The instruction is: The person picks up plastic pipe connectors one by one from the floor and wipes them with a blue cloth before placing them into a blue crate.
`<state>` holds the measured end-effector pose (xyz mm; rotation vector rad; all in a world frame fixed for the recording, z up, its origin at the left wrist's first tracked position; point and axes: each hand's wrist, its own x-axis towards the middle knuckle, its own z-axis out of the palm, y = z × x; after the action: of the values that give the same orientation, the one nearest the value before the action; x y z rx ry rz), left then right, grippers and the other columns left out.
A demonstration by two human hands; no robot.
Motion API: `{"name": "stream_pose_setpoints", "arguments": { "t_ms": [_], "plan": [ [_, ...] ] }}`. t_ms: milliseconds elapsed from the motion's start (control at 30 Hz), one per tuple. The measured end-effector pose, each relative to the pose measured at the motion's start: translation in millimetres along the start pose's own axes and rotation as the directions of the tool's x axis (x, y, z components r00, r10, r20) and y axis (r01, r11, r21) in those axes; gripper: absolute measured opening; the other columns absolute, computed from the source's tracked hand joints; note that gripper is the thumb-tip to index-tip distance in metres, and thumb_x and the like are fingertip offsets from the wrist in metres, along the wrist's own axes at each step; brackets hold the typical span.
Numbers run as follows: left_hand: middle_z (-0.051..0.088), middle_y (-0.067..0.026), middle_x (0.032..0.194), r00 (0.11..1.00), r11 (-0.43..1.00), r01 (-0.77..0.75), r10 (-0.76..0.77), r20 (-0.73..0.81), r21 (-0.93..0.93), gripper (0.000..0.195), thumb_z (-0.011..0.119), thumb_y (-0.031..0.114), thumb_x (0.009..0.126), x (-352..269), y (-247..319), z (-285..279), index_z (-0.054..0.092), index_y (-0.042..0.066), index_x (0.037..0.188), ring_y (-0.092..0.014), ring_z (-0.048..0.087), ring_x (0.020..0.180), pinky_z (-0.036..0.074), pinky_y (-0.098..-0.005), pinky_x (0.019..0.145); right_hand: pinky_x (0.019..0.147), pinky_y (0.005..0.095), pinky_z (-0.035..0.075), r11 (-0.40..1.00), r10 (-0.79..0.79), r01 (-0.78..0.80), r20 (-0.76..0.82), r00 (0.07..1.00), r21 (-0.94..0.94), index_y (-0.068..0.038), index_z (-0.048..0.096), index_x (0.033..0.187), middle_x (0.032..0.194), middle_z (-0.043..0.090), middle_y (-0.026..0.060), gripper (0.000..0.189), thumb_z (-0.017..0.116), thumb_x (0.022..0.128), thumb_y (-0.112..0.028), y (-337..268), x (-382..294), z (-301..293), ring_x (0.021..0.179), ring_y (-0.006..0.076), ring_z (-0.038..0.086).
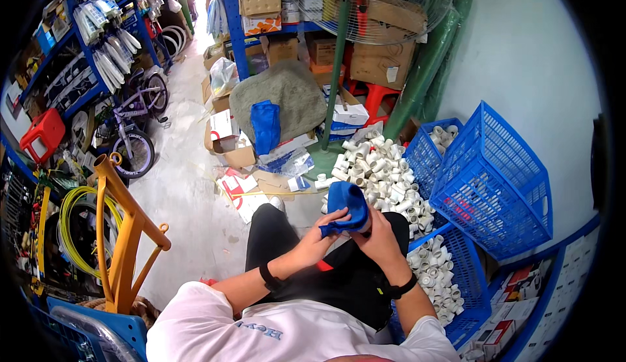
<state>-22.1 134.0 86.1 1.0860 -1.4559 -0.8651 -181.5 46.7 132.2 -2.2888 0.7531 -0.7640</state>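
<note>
Both my hands hold a piece of blue cloth (348, 201) above my lap. My left hand (315, 239) grips a gathered lower part of it, its fingers lying across the front. From the other side, my right hand (379, 240) closes around the cloth's right edge; whether something sits inside the cloth cannot be told. Just beyond my hands lies a heap of white plastic pipe fittings (386, 171), many of them tees. Another blue cloth (265, 126) hangs over a grey-green sack-like bundle (279, 100) in front of me.
Blue plastic crates (494, 186) stand at the right, one holding more white fittings (435, 279). A green fan stand (335, 78) rises beyond the heap. Opened cardboard boxes (234, 154) lie ahead. An orange metal frame (127, 230) and a child's bicycle (137, 112) are at the left.
</note>
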Motion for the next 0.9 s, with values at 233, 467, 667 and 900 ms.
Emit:
{"name": "stream_pose_setpoints", "arguments": {
  "t_ms": [233, 467, 667, 900],
  "plan": [
    [0.046, -0.0038, 0.123, 0.896, 0.692, 0.344, -0.444, 0.002, -0.635, 0.035, 0.044, 0.018, 0.092, 0, 0, -1, 0.042, 0.005, 0.124, -0.015, 0.044, 0.112, 0.034, -0.0303, 0.096, 0.083, 0.0301, 0.046, 0.971, 0.090, -0.077, -0.050, 0.995, 0.226, -0.001, 0.041, 0.118, 0.106, 0.054, 0.0142, 0.051, 0.067, 0.074, -0.004, 0, -11, -21, 0.097, 0.0200, 0.055],
    [0.049, -0.0042, 0.121, 0.879, 0.494, 0.396, -0.449, 0.164, -0.774, 0.041, 0.046, 0.024, 0.091, 5, 30, 12, 0.036, 0.007, 0.127, -0.017, 0.048, 0.109, 0.039, -0.0324, 0.092, 0.077, 0.0296, 0.049, 0.960, 0.127, -0.123, -0.002, 0.992, 0.251, -0.001, 0.045, 0.112, 0.105, 0.052, 0.0141, 0.046, 0.068, 0.073, -0.009, -9, -24, -57, 0.093, 0.0219, 0.058],
    [0.049, -0.0083, 0.123, 0.902, 0.167, 0.253, -0.398, 0.169, -0.953, 0.041, 0.046, 0.025, 0.091, 18, 23, 6, 0.039, 0.005, 0.126, -0.024, 0.047, 0.114, 0.035, -0.0410, 0.097, 0.076, 0.0298, 0.049, 0.876, 0.099, -0.077, -0.021, 0.995, 0.476, -0.001, 0.046, 0.111, 0.099, 0.057, 0.0139, 0.046, 0.068, 0.073, -0.011, -15, -13, -48, 0.089, 0.0212, 0.060],
    [0.051, -0.0082, 0.117, 0.930, 0.582, 0.087, -0.338, -0.143, -0.808, 0.038, 0.051, 0.020, 0.088, 11, 21, -11, 0.042, 0.002, 0.121, -0.021, 0.051, 0.107, 0.039, -0.0371, 0.094, 0.074, 0.0305, 0.047, 1.000, 0.027, -0.027, -0.169, 0.985, 0.005, -0.001, 0.048, 0.110, 0.101, 0.056, 0.0167, 0.046, 0.070, 0.071, -0.015, 8, -22, -49, 0.087, 0.0270, 0.059]
  ]
}}
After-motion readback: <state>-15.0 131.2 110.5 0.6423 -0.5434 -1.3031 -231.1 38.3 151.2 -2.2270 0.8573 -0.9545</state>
